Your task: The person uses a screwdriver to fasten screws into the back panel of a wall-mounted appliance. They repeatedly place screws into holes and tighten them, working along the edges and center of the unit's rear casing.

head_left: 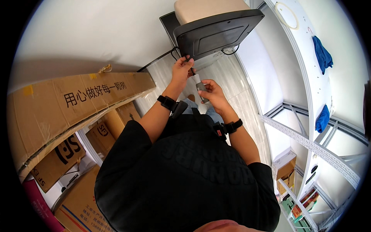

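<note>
A dark grey plastic panel [218, 33], the underside of a beige seat cushion [201, 8], tilts in front of me. My left hand [181, 69] reaches up to its lower edge and pinches something small and dark there. My right hand [210, 92] holds a screwdriver [199, 86] with a pale grey handle, its shaft pointing up toward the left hand's fingertips. Both wrists wear black straps with small devices.
Large cardboard boxes [65, 104] are stacked on my left. A white metal shelving frame [309, 143] runs along the right, with blue cloths [321, 54] hanging on it. A black cable [156, 60] trails from the panel over the pale floor [235, 89].
</note>
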Demonstrator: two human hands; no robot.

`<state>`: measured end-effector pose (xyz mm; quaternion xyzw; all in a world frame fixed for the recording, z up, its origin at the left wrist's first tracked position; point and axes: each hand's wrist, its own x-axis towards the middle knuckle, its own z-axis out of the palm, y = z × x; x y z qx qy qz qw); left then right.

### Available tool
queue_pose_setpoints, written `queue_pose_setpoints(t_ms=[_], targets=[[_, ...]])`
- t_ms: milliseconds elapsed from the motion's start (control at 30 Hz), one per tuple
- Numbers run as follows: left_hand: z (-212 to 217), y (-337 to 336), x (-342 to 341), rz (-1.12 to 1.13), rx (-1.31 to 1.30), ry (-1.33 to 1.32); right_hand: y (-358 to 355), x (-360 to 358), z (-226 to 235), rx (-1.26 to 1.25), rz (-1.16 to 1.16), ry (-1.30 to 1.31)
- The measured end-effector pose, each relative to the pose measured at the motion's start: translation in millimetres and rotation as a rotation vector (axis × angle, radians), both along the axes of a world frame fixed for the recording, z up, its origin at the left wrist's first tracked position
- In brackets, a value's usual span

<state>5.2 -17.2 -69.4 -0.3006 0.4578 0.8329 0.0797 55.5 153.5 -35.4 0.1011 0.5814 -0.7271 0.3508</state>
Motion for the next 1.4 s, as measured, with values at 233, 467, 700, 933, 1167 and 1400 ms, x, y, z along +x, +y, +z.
queue_pose_setpoints(t_ms=[233, 467, 700, 933, 1167, 1400], targets=[[2.6, 0.8, -0.2, 0.000, 0.016, 0.001, -1.1, -1.3, 4.7, -0.030, 0.024, -0.147], [4.0, 0.4, 0.9, 0.033, 0.058, 0.005, 8.9, -5.8, 1.9, -0.249, 0.060, -0.328], [2.1, 0.1, -1.7, 0.007, -0.084, -0.045, -5.5, 0.7, -6.2, 0.195, 0.153, 0.073], [-5.1, -5.2, -4.0, 0.007, -0.066, -0.021, -1.0, -3.7, -11.4, -0.031, 0.105, -0.121], [-2.3, -5.5, -3.9, 0.041, 0.030, 0.000, 5.1, -10.3, -11.5, -0.212, 0.067, -0.279], [-4.2, -6.3, -8.4, 0.031, -0.076, -0.095, -2.5, -8.4, -22.5, 0.030, 0.163, -0.067]])
